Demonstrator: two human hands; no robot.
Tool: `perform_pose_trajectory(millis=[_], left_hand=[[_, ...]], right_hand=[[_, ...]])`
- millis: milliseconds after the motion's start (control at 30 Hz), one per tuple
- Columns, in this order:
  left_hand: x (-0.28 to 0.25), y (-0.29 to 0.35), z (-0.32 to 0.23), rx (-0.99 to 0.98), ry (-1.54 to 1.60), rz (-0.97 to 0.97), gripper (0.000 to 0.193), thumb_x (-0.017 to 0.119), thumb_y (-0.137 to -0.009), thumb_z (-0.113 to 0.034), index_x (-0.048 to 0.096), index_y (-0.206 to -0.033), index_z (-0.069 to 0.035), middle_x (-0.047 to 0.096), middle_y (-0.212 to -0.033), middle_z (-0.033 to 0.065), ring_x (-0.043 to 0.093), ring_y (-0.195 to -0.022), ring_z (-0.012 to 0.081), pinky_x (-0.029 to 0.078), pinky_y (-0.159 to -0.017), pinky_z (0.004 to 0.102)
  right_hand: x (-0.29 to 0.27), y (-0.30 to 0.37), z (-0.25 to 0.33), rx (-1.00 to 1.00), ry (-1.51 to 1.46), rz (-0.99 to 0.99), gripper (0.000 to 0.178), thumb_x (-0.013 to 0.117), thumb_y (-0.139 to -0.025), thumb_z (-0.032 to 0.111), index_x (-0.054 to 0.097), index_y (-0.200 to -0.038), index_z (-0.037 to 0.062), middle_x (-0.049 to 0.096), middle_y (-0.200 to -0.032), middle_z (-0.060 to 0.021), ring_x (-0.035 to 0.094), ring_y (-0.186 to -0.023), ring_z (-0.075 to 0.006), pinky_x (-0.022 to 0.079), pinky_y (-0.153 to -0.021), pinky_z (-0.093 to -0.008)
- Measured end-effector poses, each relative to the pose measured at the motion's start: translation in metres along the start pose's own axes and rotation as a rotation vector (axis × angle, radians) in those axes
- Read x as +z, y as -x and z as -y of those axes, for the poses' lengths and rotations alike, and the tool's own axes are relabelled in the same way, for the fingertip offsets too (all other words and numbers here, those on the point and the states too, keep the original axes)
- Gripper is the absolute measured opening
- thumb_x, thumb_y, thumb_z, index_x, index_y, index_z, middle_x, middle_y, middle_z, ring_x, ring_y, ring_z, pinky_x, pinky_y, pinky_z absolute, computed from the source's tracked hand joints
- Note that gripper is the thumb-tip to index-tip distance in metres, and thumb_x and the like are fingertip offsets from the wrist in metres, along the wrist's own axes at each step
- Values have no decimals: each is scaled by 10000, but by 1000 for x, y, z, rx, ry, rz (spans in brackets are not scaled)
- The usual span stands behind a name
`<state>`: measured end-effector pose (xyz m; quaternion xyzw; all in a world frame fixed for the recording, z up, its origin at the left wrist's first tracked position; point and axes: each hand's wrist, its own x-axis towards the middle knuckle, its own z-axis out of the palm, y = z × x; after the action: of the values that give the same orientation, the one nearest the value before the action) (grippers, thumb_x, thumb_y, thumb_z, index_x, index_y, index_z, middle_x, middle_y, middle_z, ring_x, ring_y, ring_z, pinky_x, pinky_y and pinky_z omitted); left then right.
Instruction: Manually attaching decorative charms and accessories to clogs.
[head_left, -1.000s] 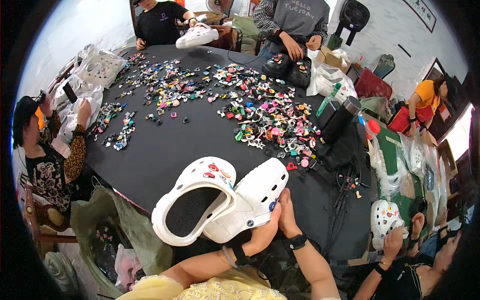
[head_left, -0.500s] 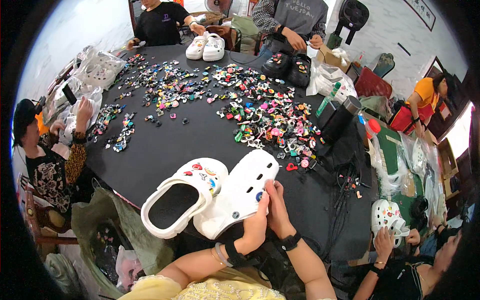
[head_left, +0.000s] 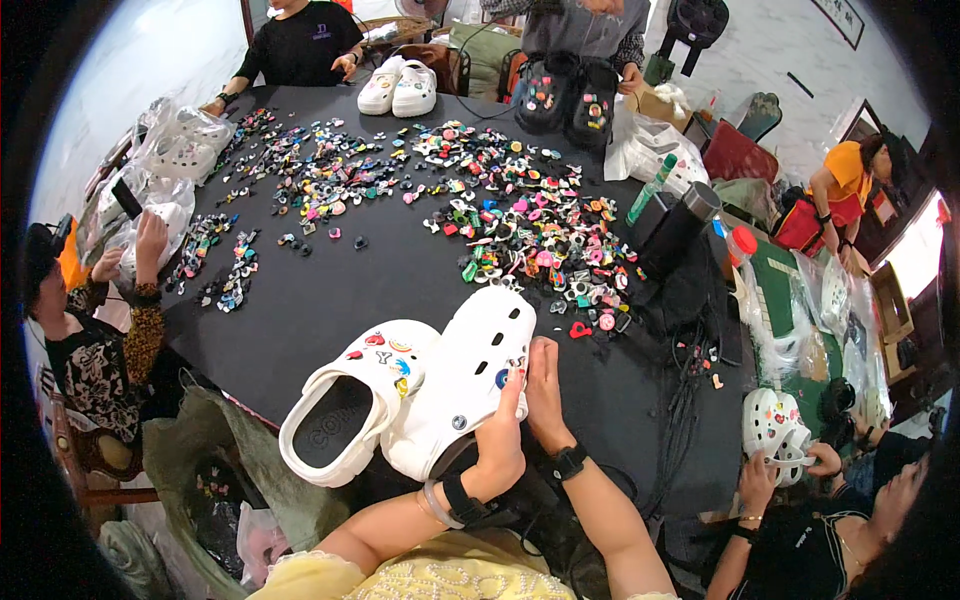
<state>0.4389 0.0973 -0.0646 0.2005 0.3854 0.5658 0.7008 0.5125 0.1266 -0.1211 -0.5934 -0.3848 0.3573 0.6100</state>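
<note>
A white clog lies tilted on its side in front of me, its row of dark holes facing up. My left hand grips it near the opening, with the thumb on a round blue shoe charm. A second small round charm sits nearer the heel strap. Along the clog's right side my right hand presses with its fingers together; part of its grip is hidden. Touching this clog on the left is another white clog, sole down, with several colourful charms on its upper.
Loose shoe charms spread across the black table. A dark flask and a green tube stand at right. Finished-looking white clogs and black clogs are at the far edge, near co-workers. Dark cords hang at right.
The held clog has shifted slightly left. My left thumb has come onto the blue charm, and my right fingers have straightened along the side. Across the table, the black clogs have been tipped up.
</note>
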Motion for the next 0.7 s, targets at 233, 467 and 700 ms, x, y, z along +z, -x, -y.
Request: perform_pose_trajectory(millis=[233,467,700], left_hand=[[2,1,-7,-9,43,-26,361,572,-869,-141,485,-1196,-15,524,-1165,53,499,-1036,136,381,-892,271],[2,-10,-15,12,22,-29,347,559,-873,-178,494,-1186,-42,561,-1111,37,534,-977,127,414,-823,259],[-10,-16,-27,-6,106,168,342,485,-919,-279,503,-1160,-37,567,-1075,29,540,-896,100,416,-778,241]], right_hand=[[4,-2,-13,-106,34,-65,299,302,-966,271,451,-1000,14,493,-891,-99,482,-811,-177,399,-758,-301],[0,-9,-9,115,-268,-22,277,311,-960,254,472,-964,29,494,-816,-68,487,-702,-145,414,-641,-268],[-6,-6,-5,284,-679,-39,273,416,-941,287,472,-937,20,553,-859,-97,544,-727,-173,461,-598,-275]])
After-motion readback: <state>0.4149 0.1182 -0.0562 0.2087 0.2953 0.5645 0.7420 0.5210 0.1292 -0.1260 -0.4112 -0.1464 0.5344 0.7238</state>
